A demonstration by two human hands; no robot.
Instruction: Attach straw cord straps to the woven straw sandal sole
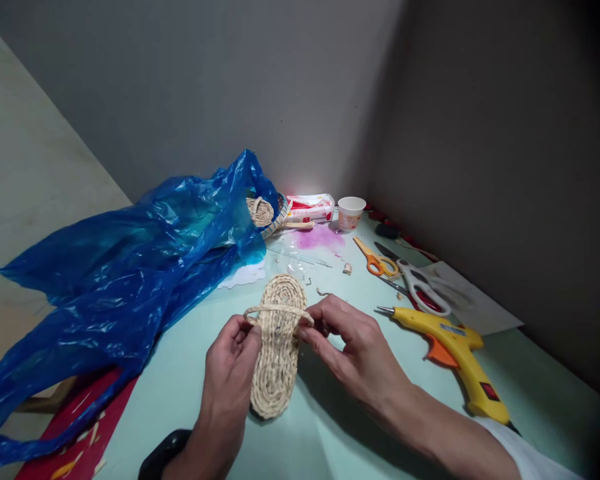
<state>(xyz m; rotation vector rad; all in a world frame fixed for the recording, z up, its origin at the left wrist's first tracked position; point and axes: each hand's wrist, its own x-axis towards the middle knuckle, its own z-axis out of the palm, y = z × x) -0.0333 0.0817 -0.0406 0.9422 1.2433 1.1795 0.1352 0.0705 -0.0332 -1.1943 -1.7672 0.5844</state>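
Note:
A woven straw slipper sole (276,367), long and oval with coiled rows, is in front of me, its far end pointing toward the wall. Across its upper part arches a thin straw cord (280,309). My left hand (236,360) pinches the cord's left end against the sole's left edge. On the opposite edge, my right hand (353,337) grips the cord's right end between thumb and fingers. Whether the cord's ends are fixed to the sole is hidden by my fingertips.
A yellow glue gun (453,353) lies at the right, near white-handled scissors (425,287) and orange scissors (377,260). A paper cup (351,213) and a red-and-white packet (310,209) stand at the back. A blue plastic bag (145,253) spreads over the left, beside another woven piece (260,212).

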